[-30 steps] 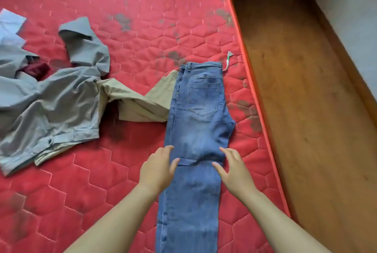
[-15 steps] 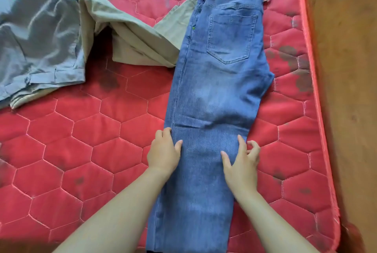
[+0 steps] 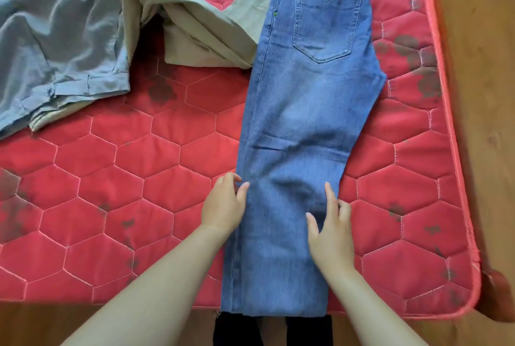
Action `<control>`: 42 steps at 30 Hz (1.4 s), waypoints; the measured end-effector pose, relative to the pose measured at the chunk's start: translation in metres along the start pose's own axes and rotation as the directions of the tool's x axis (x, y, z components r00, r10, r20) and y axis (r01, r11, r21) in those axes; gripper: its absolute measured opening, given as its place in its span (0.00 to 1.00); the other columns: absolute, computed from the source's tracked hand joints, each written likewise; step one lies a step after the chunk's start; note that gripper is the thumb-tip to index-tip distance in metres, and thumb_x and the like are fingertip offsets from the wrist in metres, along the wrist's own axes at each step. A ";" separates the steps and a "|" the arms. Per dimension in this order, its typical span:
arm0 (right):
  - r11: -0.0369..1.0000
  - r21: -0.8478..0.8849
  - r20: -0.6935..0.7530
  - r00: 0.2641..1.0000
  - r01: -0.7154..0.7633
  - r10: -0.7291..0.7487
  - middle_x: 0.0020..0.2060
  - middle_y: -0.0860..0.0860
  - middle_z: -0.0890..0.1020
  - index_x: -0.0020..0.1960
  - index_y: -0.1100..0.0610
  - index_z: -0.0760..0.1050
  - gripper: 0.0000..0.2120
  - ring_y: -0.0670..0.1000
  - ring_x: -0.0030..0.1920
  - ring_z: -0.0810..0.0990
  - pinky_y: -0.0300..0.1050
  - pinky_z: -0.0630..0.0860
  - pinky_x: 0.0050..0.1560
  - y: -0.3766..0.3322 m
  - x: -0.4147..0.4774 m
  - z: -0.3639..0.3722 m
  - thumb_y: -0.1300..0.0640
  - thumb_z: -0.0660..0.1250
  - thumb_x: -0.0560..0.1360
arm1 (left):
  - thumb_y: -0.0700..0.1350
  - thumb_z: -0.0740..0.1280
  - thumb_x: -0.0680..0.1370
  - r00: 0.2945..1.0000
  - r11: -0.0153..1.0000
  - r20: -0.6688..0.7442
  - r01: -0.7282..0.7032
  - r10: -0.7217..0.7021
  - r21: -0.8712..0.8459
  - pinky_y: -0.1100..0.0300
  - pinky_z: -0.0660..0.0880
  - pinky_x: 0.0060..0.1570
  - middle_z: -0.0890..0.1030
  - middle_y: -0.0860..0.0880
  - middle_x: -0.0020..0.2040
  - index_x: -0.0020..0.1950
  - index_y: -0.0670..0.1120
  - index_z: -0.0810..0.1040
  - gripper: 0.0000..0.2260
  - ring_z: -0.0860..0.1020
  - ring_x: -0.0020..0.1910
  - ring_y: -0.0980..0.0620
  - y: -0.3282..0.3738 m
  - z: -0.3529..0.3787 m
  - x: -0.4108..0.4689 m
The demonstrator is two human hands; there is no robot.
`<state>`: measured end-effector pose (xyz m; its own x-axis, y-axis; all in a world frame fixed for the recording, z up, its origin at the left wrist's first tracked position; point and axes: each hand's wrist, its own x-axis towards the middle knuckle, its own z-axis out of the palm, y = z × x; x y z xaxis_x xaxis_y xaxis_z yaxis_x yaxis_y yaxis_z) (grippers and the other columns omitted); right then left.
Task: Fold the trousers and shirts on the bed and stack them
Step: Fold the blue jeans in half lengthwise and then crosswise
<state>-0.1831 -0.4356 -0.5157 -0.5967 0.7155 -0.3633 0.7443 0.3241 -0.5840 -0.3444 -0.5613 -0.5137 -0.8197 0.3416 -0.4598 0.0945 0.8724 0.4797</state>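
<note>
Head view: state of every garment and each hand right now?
Jeans: folded in half lengthwise, flat, back pocket up, not yet folded crosswise.
Khaki trousers: unfolded, rumpled, right end against the jeans.
Grey shirt: unfolded, rumpled, overlapping the khaki trousers.
Left hand: fingers relaxed, touching the jeans' left edge.
Right hand: rests flat on the jeans, fingers spread.
</note>
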 end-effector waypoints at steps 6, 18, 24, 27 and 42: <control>0.997 0.065 -0.041 0.998 -0.047 0.050 0.63 0.50 0.68 0.75 0.41 0.45 0.36 0.57 0.56 0.75 0.49 0.70 0.45 0.018 -0.046 0.006 0.55 0.64 0.76 | 0.47 0.63 0.78 0.986 0.999 0.162 -0.030 0.034 -0.029 0.54 0.70 0.53 0.75 0.45 0.64 0.72 0.46 0.57 0.25 0.74 0.61 0.44 -0.015 0.021 -0.045; 0.988 0.133 -0.052 0.994 -0.084 0.091 0.70 0.49 0.65 0.74 0.53 0.56 0.27 0.46 0.67 0.64 0.34 0.62 0.57 0.012 -0.123 0.028 0.56 0.60 0.78 | 0.44 0.62 0.78 0.982 0.976 -0.049 -0.185 0.180 -0.113 0.64 0.63 0.42 0.76 0.51 0.52 0.63 0.48 0.70 0.13 0.75 0.50 0.50 -0.049 -0.006 -0.082; 0.967 0.083 -0.053 0.968 -0.240 0.245 0.68 0.55 0.66 0.74 0.58 0.55 0.29 0.56 0.67 0.67 0.48 0.67 0.62 0.019 -0.139 0.042 0.52 0.61 0.78 | 0.52 0.65 0.77 0.964 0.987 0.232 -0.149 0.133 0.053 0.59 0.65 0.41 0.71 0.51 0.45 0.44 0.48 0.70 0.09 0.72 0.42 0.51 -0.075 0.009 -0.101; 0.960 0.115 -0.048 0.964 -0.255 0.262 0.68 0.52 0.69 0.73 0.54 0.58 0.25 0.55 0.65 0.71 0.48 0.70 0.60 0.022 -0.149 0.047 0.52 0.60 0.78 | 0.50 0.63 0.78 0.974 0.988 0.176 -0.150 0.143 0.028 0.57 0.63 0.38 0.73 0.50 0.41 0.40 0.47 0.67 0.11 0.72 0.40 0.48 -0.080 0.012 -0.111; 0.962 0.192 -0.016 0.980 -0.194 0.201 0.62 0.51 0.70 0.75 0.44 0.52 0.33 0.53 0.61 0.71 0.50 0.70 0.61 0.023 -0.146 0.058 0.56 0.64 0.76 | 0.46 0.63 0.78 0.993 0.989 0.072 -0.079 0.088 -0.126 0.58 0.66 0.58 0.70 0.50 0.69 0.74 0.51 0.58 0.26 0.71 0.65 0.48 -0.076 0.022 -0.120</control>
<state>-0.0967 -0.5687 -0.5181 -0.4304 0.7756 -0.4618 0.7744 0.0543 -0.6304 -0.2406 -0.6606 -0.5113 -0.7654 0.4416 -0.4682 0.0869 0.7917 0.6047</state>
